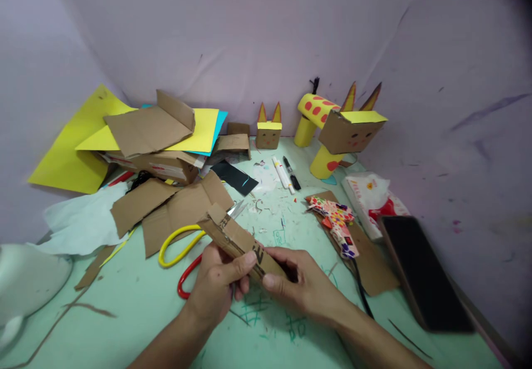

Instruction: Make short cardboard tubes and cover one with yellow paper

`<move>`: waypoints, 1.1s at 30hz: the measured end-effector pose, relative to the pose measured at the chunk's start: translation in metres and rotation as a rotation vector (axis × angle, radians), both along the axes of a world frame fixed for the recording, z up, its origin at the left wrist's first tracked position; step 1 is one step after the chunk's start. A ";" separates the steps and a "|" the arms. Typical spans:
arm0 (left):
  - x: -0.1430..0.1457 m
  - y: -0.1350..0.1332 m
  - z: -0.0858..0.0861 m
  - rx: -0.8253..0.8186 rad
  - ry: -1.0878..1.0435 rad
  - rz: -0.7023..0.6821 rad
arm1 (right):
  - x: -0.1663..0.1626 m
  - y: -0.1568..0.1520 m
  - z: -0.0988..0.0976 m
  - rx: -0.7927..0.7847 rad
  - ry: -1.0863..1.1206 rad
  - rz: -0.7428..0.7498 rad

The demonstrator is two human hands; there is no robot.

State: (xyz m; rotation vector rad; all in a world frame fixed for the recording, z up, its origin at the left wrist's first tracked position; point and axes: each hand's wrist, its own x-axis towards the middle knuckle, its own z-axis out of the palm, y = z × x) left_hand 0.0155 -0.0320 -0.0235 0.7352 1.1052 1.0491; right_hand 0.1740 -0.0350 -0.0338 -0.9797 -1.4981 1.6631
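Both my hands hold one long folded cardboard strip (233,236) just above the green table (137,297). My left hand (216,288) pinches its near end with thumb and fingers closed. My right hand (301,283) grips the same end from the right, fingers curled under it. The strip slants up to the left, over scissors (183,250) with one yellow and one red handle lying on the table.
Cardboard pieces (174,208) and yellow paper (78,153) pile at the left. At the back stand a small cardboard box animal (268,131) and a yellow spotted giraffe model (341,128). Markers (286,174), a patterned glue gun (336,222), tissues (369,197) and a dark phone (419,269) lie right.
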 end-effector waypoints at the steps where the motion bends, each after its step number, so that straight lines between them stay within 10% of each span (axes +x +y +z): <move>1: 0.000 0.000 0.000 0.002 0.012 -0.009 | 0.000 0.000 0.000 -0.007 -0.006 0.015; 25: -0.006 0.002 -0.002 0.104 0.025 -0.144 | 0.002 0.006 -0.002 -0.039 -0.038 0.005; 33: -0.039 0.018 0.019 0.265 0.000 0.145 | 0.005 0.004 -0.004 -0.072 -0.120 0.013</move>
